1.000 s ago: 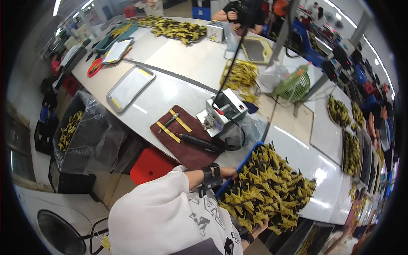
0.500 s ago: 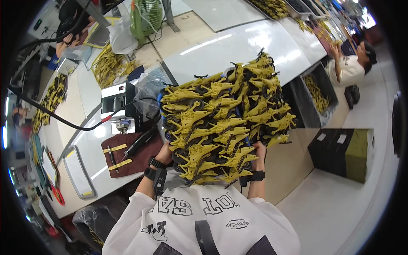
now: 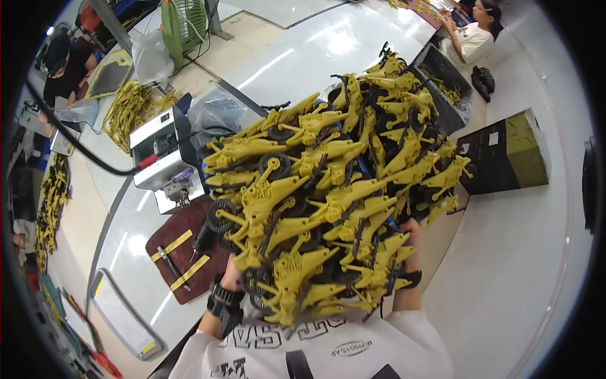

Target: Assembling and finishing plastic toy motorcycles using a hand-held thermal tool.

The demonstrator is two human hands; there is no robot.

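Toy motorcycles (image 3: 274, 192), yellow-black, heaped on blue tray (image 3: 391, 224); left hand (image 3: 233, 275), right hand (image 3: 411, 236) grip sides, fingertips hidden.

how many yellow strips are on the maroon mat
2: the upper strip, nearer the white machine, and the lower strip, nearer the left hand, both slanting across the maroon mat. The yellow parts cover some mat, so others may be hidden.

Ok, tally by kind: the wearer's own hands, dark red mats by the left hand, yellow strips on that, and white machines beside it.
Hands: 2 (left hand, right hand)
Dark red mat: 1
Yellow strips: 2
White machine: 1
Total: 6
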